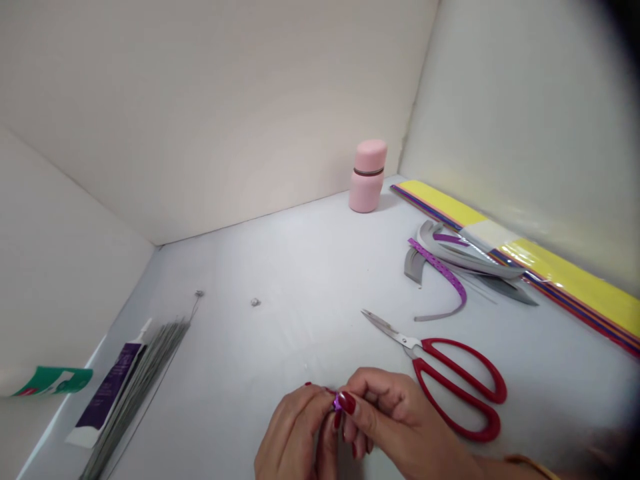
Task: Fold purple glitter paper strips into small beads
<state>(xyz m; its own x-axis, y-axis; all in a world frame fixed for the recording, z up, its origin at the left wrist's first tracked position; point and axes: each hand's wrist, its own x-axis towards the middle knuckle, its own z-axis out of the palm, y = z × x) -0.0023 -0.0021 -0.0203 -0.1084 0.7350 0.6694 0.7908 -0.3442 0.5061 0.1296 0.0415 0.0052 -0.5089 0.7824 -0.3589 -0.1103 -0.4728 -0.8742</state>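
Observation:
My left hand (pixel 300 433) and my right hand (pixel 395 420) meet at the bottom centre, fingertips pinched together around a small shiny purple piece (pixel 337 403). Most of that piece is hidden by the fingers. Just right of my right hand lie scissors (pixel 411 343) with red handles, their blades slightly apart and pointing up and left. Beyond the scissors a purple dotted strip (pixel 445 270) curls on the table, beside grey and white strips (pixel 463 260).
A pink bottle (pixel 367 177) stands near the back wall. Layered coloured sheets (pixel 530 257) lie along the right wall. At left are a purple tube (pixel 111 387), a bundle of thin wires (pixel 143 390) and a green-labelled object (pixel 63 380). A small silvery bit (pixel 255 302) sits mid-table.

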